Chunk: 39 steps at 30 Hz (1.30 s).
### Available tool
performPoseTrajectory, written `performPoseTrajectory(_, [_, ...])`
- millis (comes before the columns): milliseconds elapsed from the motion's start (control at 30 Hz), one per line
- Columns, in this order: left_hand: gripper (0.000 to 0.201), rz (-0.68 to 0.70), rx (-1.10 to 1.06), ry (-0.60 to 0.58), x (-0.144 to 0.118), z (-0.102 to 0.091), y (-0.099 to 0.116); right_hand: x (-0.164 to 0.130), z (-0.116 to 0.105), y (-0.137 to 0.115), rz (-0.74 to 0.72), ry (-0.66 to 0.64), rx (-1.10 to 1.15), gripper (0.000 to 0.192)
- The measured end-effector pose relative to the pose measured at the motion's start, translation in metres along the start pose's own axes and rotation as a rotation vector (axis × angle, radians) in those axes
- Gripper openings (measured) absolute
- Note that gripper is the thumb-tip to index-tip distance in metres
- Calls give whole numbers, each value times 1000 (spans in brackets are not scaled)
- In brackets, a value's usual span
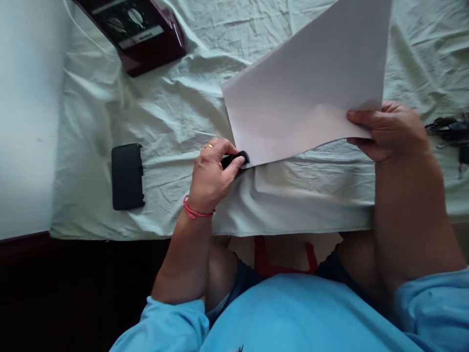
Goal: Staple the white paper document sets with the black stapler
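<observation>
My left hand (214, 168), with a ring and a red wrist thread, is closed around a small black stapler (245, 157). The stapler's front end sits over the near left corner of a white sheet of paper (304, 93); much of its body is hidden in my palm. My right hand (394, 129) pinches the paper's near right edge, thumb on top and fingers underneath. Between the two hands the sheet bows slightly, its right side raised off the cloth. Whether it is one sheet or a thin stack, I cannot tell.
A pale green cloth (176, 122) with wrinkles covers the table. A flat black case (127, 177) lies at the left. Behind it stands a dark red box (146, 39) beside a white cable (86, 32). Keys (452, 128) lie at the far right. A wall (29, 122) borders the left side.
</observation>
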<state>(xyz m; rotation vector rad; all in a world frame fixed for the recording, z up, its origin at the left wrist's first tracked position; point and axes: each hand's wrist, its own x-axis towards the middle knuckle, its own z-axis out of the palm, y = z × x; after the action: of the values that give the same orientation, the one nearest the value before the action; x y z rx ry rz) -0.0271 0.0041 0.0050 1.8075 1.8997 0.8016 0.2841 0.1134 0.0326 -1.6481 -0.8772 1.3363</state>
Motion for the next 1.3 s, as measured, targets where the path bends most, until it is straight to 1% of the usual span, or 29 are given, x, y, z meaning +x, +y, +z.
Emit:
performPoseTrajectory(67, [1, 26, -41, 32, -1, 0, -2, -3, 2, -2, 25, 39, -8, 20])
performPoseTrajectory(133, [8, 50, -54, 52, -2, 0, -3, -7, 4, -4, 46, 66, -13, 19])
performPoseTrajectory(233, [26, 89, -20, -4, -5, -1, -2, -10, 7, -8, 45, 63, -14, 17])
performPoseTrajectory(300, [32, 100, -5, -36, -6, -3, -3, -9, 7, -8, 42, 71, -10, 17])
performPoseTrajectory(433, [35, 66, 35, 2, -4, -10, -13, -7, 4, -8, 43, 60, -7, 20])
performPoseTrajectory(500, [37, 47, 98, 79, -3, -11, -20, -7, 2, -9, 29, 38, 7, 21])
performPoseTrajectory(567, [42, 14, 167, 208, -3, -10, -22, -8, 0, -9, 21, 35, 35, 18])
performPoseTrajectory(633, [43, -9, 210, 346, -4, -6, -18, -8, -2, -8, 19, 34, 50, 15])
performPoseTrajectory(667, [40, -4, 211, 399, -6, -3, -13, -7, -3, -7, 9, 35, 49, 15])
performPoseTrajectory(700, [36, 8, 193, 426, -7, 1, -7, -5, -4, -5, -1, 30, 40, 14])
performPoseTrajectory(767, [25, 57, 105, 414, -11, 9, 7, -1, -7, -2, -32, 29, 22, 13])
performPoseTrajectory(867, [18, 62, -30, 293, -14, 22, 23, 1, -8, -3, -60, 47, 36, 14])
performPoseTrajectory(933, [19, 23, -82, 233, -12, 30, 26, -1, -8, -8, -46, 81, 57, 16])
performPoseTrajectory(1000, [22, -15, -129, 203, -8, 38, 23, -3, -9, -13, -10, 113, 63, 18])
performPoseTrajectory(1067, [32, -44, -183, 193, -4, 45, 18, -2, -14, -14, -1, 108, 77, 20])
performPoseTrajectory(1133, [47, -65, -233, 200, -1, 52, 12, 2, -22, -13, -40, 74, 102, 23])
performPoseTrajectory(1233, [67, -91, -319, 247, 1, 62, 7, 7, -35, -10, -100, 23, 140, 30])
performPoseTrajectory(1300, [75, -128, -428, 263, 3, 66, 7, 6, -40, -12, -80, -6, 141, 33])
